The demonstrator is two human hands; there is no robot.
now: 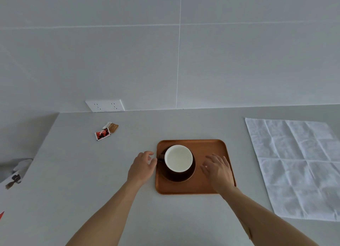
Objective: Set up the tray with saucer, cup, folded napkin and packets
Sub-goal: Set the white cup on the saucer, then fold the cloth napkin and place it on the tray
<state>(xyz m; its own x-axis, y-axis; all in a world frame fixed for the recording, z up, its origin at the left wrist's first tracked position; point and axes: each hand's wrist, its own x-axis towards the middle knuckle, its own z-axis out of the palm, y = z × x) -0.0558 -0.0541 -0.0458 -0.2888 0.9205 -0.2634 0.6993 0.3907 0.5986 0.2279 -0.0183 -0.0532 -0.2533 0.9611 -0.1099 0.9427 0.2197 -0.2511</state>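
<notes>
A brown tray [207, 146] lies on the grey counter. On its left half stands a dark cup with a white inside [178, 158] on a dark saucer [181, 177]. My left hand [142, 165] is just left of the tray, fingers apart, fingertips close to the cup's handle [160, 157]. My right hand [219, 169] hovers over the tray's right half, fingers spread, holding nothing. A white napkin [298, 166] lies unfolded and creased on the counter to the right. Two packets, one red [102, 134] and one tan [113, 127], lie at the far left of the counter.
A white wall socket [104, 105] sits on the tiled wall behind the counter. The counter's left edge drops off near a grey object [20, 165] and a printed sheet [12, 180] below.
</notes>
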